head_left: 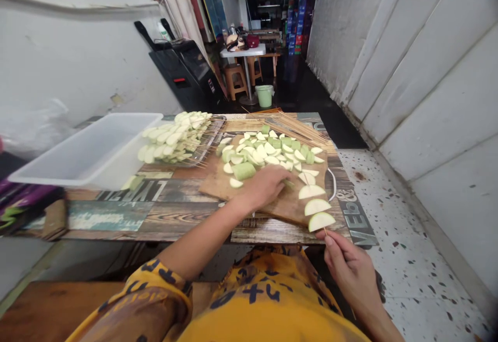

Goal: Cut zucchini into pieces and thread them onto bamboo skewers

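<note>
My right hand (346, 259) is closed on the near end of a thin wooden skewer (326, 232). Threaded along it are several pale half-moon vegetable slices (317, 207) with green skin, which look like squash, pointing away from me above the board's right edge. My left hand (268, 183) is down over the wooden cutting board (218, 181), its fingers curled in; the edge of a green-skinned slice (288, 182) shows at the fingertips, which are partly hidden. Just beyond that hand lies a pile of cut pieces (268, 150), with a thicker green chunk (244, 171) beside it.
Filled skewers (175, 137) are stacked on a metal tray (213, 134) left of the board. Farther left stands a translucent plastic tub (89, 147). Loose bare skewers (299, 129) lie at the table's back. A green bucket (265, 96) stands on the floor beyond.
</note>
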The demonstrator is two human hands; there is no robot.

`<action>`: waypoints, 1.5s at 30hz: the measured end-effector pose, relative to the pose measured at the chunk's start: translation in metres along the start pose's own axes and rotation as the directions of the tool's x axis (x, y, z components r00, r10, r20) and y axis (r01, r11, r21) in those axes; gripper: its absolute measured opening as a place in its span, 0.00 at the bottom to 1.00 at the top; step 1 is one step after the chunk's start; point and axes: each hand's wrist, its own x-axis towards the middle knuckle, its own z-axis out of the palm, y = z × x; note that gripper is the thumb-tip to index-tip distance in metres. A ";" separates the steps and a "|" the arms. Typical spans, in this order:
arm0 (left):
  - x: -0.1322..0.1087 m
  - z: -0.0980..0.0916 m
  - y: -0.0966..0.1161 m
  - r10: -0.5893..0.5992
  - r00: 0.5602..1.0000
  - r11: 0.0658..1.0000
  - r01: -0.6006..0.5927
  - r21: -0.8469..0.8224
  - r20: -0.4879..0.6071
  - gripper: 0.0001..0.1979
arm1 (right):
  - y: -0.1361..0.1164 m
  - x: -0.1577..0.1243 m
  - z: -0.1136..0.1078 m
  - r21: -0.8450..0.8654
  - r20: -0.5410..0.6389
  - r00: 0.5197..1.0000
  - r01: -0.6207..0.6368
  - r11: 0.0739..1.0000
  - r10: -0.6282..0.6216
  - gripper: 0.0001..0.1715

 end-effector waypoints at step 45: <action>-0.019 -0.010 0.021 -0.613 0.773 0.168 0.330 -0.929 0.163 0.07 | -0.012 -0.008 0.006 -0.147 0.197 0.954 0.256 0.955 -0.226 0.15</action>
